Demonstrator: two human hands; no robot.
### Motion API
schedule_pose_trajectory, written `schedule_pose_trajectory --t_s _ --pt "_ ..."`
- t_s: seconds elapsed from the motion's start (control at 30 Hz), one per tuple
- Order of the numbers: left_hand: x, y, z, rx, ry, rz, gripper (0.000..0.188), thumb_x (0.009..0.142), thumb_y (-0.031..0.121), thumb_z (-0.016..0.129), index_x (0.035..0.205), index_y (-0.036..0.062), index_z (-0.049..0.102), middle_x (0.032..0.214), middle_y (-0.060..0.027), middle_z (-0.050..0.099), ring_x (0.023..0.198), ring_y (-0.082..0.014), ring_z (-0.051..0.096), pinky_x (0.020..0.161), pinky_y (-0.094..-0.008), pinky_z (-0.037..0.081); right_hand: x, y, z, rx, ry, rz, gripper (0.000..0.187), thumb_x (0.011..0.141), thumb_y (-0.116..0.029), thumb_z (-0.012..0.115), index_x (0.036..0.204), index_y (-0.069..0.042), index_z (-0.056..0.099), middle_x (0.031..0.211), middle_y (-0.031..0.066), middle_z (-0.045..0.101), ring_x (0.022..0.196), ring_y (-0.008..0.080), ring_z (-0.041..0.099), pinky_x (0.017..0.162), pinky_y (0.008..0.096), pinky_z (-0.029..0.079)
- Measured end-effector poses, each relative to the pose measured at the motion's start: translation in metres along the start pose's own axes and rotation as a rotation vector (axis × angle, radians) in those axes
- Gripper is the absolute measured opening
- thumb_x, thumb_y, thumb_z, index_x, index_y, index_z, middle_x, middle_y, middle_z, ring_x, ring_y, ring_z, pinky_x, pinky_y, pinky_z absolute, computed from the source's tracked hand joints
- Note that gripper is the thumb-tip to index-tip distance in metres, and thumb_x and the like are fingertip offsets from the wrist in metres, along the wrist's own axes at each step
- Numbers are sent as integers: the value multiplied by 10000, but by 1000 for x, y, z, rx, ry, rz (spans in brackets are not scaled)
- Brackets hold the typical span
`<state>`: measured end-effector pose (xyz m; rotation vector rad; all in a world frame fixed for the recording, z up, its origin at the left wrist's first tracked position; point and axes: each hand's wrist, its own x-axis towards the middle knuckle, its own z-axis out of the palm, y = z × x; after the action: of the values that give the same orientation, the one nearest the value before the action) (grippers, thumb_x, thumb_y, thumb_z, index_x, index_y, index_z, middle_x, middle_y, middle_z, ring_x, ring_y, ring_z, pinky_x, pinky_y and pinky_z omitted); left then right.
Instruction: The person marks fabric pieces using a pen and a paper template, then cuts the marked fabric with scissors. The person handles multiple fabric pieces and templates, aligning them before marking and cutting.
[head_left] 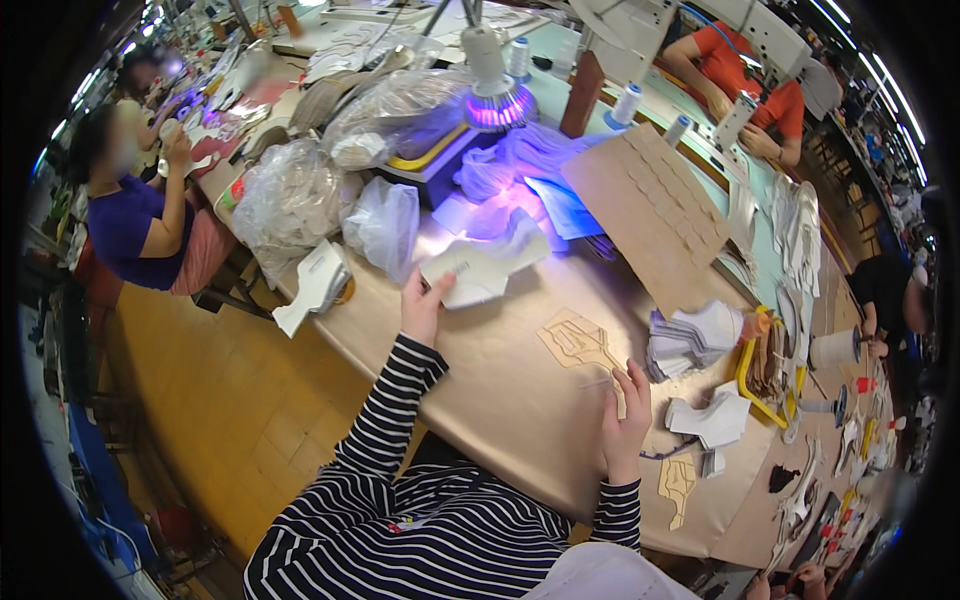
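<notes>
White cut piece (490, 272): raised at the near side of the table (500, 395), lamp (500, 105) beyond it throwing violet light. Left hand (422, 308) clamped on its near left end, thumb over the top face; the far end reaches toward the lit patch.

Right hand (627, 425) low over the table, fingers curled, palm turned inward. Thin pale strip (597, 384) by its fingertips; from where I stand I cannot tell whether the fingers are pinched on it. Just beyond them, a tan template (575, 337) with dark outlines lies on the tabletop. A smaller template (677, 488) lies to the right of that hand.

Right of the hands: a stack of grey-white pieces (697, 338), and nearer, a loose white piece (712, 416). Yellow-rimmed tray (748, 383) just beside both.

Beyond: brown board (650, 215) slanting across, blue sheet (562, 208) against its left side. Clear plastic bags (288, 205) heaped at left; another white piece (315, 285) juts over the table's left edge.

Co-worker in purple (135, 235) far left; one in red (722, 65) behind the sewing machines, upper right.
</notes>
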<state>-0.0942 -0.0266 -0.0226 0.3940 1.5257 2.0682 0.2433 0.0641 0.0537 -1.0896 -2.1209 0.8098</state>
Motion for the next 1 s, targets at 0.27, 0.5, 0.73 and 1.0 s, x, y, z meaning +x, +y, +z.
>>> schedule_pose_trajectory --t_s 0.27,0.5,0.73,1.0 --pt "58 1 5 676 133 368 570 867 209 771 1384 71 572 1165 -156 657 1064 -266 641 940 -361 501 -13 27 -8 -122 -61 24 350 893 13 607 1242 -5 634 1411 189 535 1283 361 516 1070 427 421" --pt "36 17 -4 1242 -11 664 588 787 237 814 1312 48 631 1349 -191 581 1245 -365 540 1080 -444 414 -9 33 -1 -152 -24 32 430 866 0 655 1293 -35 622 1365 188 552 1264 376 498 1066 451 417" --pt "22 31 2 1286 -77 650 619 753 310 839 1284 58 643 1388 -180 572 1293 -380 528 1116 -444 403 22 45 6 -329 -71 -279 325 864 0 673 1183 -55 656 1278 159 595 1229 358 519 1053 454 420" --pt "5 46 10 1076 -85 584 603 704 130 874 1258 56 650 1279 -112 534 1110 -265 606 946 -342 508 26 47 18 -80 -49 -29 357 845 -35 716 1183 -2 606 1123 161 612 1102 370 578 948 410 485"
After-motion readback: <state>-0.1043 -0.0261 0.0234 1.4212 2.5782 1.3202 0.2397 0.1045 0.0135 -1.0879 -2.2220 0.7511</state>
